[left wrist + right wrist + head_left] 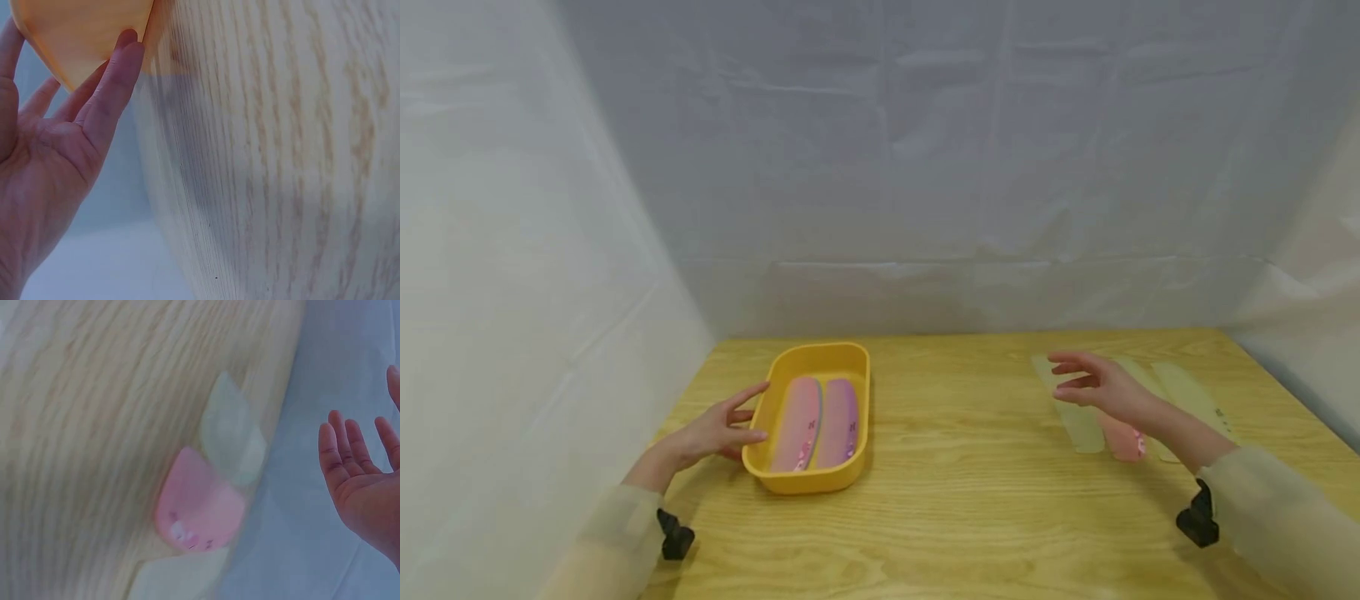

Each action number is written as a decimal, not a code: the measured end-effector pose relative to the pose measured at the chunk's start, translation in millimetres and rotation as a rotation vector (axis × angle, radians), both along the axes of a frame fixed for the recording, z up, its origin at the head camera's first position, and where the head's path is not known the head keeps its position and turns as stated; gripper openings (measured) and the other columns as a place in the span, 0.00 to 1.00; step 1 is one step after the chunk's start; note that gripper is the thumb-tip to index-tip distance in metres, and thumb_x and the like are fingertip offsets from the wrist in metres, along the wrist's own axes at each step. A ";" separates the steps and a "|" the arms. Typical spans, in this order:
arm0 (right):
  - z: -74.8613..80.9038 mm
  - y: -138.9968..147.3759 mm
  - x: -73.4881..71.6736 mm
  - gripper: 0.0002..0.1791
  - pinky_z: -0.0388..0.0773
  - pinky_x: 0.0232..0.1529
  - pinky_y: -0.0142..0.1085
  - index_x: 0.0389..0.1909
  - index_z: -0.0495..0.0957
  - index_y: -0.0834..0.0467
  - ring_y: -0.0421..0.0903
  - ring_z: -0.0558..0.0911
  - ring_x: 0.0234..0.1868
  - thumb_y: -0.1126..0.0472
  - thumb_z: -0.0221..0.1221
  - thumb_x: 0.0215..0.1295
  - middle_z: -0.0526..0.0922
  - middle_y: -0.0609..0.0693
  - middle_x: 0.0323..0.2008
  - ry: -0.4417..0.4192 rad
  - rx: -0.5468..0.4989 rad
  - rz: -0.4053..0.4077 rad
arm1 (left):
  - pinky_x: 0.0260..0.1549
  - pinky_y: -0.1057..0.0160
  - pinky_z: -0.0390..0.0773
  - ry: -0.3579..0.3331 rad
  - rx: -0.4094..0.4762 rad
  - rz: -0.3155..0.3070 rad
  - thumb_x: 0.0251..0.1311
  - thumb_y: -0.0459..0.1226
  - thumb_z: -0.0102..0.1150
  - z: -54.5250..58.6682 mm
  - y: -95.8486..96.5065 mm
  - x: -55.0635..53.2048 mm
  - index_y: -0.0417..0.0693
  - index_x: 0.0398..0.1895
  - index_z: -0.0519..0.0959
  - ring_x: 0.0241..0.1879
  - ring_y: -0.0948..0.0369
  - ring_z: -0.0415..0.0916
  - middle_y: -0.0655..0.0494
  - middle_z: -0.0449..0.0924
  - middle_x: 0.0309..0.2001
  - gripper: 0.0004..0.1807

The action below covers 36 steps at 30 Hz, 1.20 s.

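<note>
A deep yellow plastic tray (862,425) stands left of the middle of the wooden table. Inside lie two long flat pieces side by side, a pink one (797,425) and a purple-edged one (838,423), with small printed decorations. My left hand (718,432) holds the tray's left side, fingertips over the rim and others against the outer wall. Above several flat pieces at the right, my right hand (1105,387) hovers with relaxed fingers, holding nothing. Among those pieces are pale green ones (1195,396) and a pink one (200,503), partly hidden by the forearm in the head view.
White sheeting (880,167) hangs behind the wooden table (955,500) and along both sides. A black wrist camera (676,533) sits on the left sleeve, another (1198,518) on the right. Bare wood lies between the tray and the right-hand pieces.
</note>
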State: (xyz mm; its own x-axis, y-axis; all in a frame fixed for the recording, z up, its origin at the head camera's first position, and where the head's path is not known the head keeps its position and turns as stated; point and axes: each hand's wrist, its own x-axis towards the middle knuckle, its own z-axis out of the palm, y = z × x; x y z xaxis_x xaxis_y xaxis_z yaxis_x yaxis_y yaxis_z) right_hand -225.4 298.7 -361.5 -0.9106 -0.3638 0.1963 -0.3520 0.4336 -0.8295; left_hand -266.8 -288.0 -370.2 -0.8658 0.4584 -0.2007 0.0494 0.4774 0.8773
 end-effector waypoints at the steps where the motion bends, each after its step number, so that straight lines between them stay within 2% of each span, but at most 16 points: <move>1: -2.4 3.1 0.7 0.31 0.78 0.46 0.35 0.68 0.61 0.70 0.69 0.73 0.55 0.65 0.60 0.68 0.70 0.72 0.59 0.004 0.002 -0.009 | 0.39 0.49 0.81 0.001 0.000 -0.001 0.64 0.38 0.63 -0.1 0.0 -0.2 0.47 0.78 0.42 0.54 0.42 0.73 0.22 0.53 0.67 0.48; 9: -24.8 23.3 -2.1 0.31 0.76 0.45 0.31 0.65 0.62 0.74 0.71 0.71 0.56 0.66 0.61 0.66 0.68 0.75 0.59 0.045 0.063 -0.086 | 0.39 0.48 0.81 0.000 -0.001 0.004 0.65 0.37 0.62 -1.8 -1.5 -1.6 0.48 0.78 0.42 0.54 0.42 0.73 0.23 0.54 0.67 0.47; 11: -28.8 27.0 -3.6 0.31 0.77 0.47 0.35 0.64 0.62 0.75 0.71 0.70 0.57 0.67 0.61 0.65 0.67 0.75 0.59 0.054 0.083 -0.103 | 0.39 0.48 0.81 -0.001 -0.001 0.004 0.65 0.37 0.61 -2.0 -1.2 -1.6 0.48 0.78 0.42 0.55 0.42 0.73 0.23 0.54 0.67 0.47; 16: -36.6 32.7 -9.4 0.32 0.75 0.50 0.53 0.63 0.62 0.76 0.72 0.71 0.56 0.66 0.63 0.64 0.68 0.77 0.58 0.045 0.135 -0.134 | 0.40 0.47 0.81 0.002 0.001 0.002 0.65 0.36 0.61 -2.1 0.2 -1.5 0.49 0.78 0.42 0.55 0.41 0.72 0.23 0.53 0.68 0.46; 21: -44.8 36.2 -12.1 0.32 0.74 0.50 0.57 0.62 0.64 0.77 0.72 0.73 0.54 0.65 0.64 0.63 0.70 0.78 0.54 0.034 0.191 -0.167 | 0.39 0.48 0.81 0.004 0.001 0.000 0.65 0.37 0.62 -2.2 1.9 -2.2 0.49 0.78 0.42 0.55 0.42 0.73 0.23 0.53 0.68 0.47; 28: -47.6 35.1 -13.2 0.33 0.75 0.48 0.56 0.62 0.63 0.78 0.72 0.73 0.53 0.64 0.65 0.63 0.71 0.79 0.54 0.021 0.216 -0.154 | 0.39 0.49 0.81 -0.002 0.006 -0.003 0.65 0.37 0.61 -3.0 3.8 -3.2 0.49 0.78 0.43 0.54 0.44 0.74 0.23 0.54 0.67 0.46; 36: -48.3 24.2 -18.7 0.31 0.74 0.47 0.56 0.59 0.65 0.78 0.70 0.75 0.51 0.67 0.66 0.60 0.73 0.76 0.51 0.084 0.231 -0.108 | 0.39 0.48 0.81 -0.005 0.021 -0.029 0.64 0.39 0.63 -3.1 2.6 -3.7 0.49 0.78 0.42 0.53 0.44 0.75 0.23 0.54 0.67 0.48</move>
